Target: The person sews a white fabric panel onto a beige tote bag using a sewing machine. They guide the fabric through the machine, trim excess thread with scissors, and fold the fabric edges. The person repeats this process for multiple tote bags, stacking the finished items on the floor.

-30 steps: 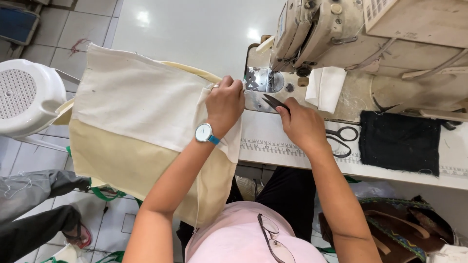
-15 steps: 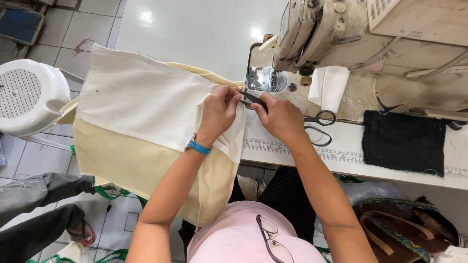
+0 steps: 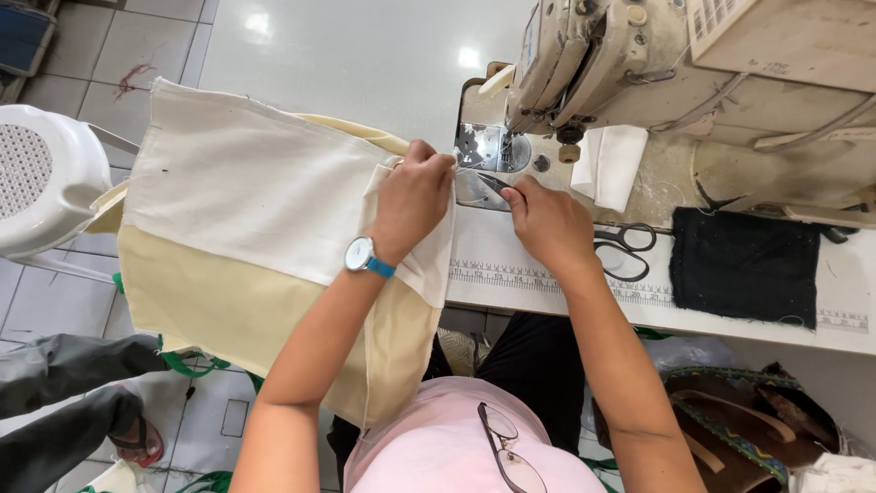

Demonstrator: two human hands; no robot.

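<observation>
**Both hands meet at the needle plate**

The two-tone cloth panel, white above and pale yellow below, hangs off the left edge of the white bench, its right edge drawn up to the steel needle plate of the cream industrial sewing machine. The left hand, with a blue-strapped wristwatch, has its grip closed on that cloth edge. The right hand lies just beside it, fingers pinched around a small dark tool; a second ago it sat nearer the black-handled scissors, so the hands have closed in on the seam end, likely for fine work there. A black fabric square lies further right. Below, a tiled floor, a white plastic stool, and another person's grey-trousered leg.
</observation>
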